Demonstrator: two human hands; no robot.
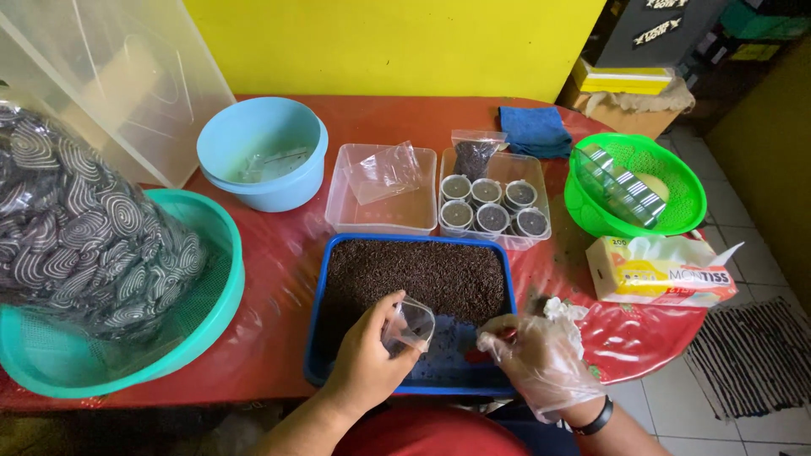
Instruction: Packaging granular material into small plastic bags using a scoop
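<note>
Up at the back left, a light blue bowl [262, 152] sits on the red table [279, 253], a clear plastic lid [110, 76] leaning beside it. Far left, a teal colander [211, 312] holds a bag of black-and-white patterned pieces [76, 228]. Centre, an open clear tub [380, 211] stands just beside a second tub of filled small cups [490, 207]. Behind them lies a blue cloth [534, 129]. Right side: a green basket [676, 190], with a yellow tissue pack [659, 274] just in front of it.
</note>
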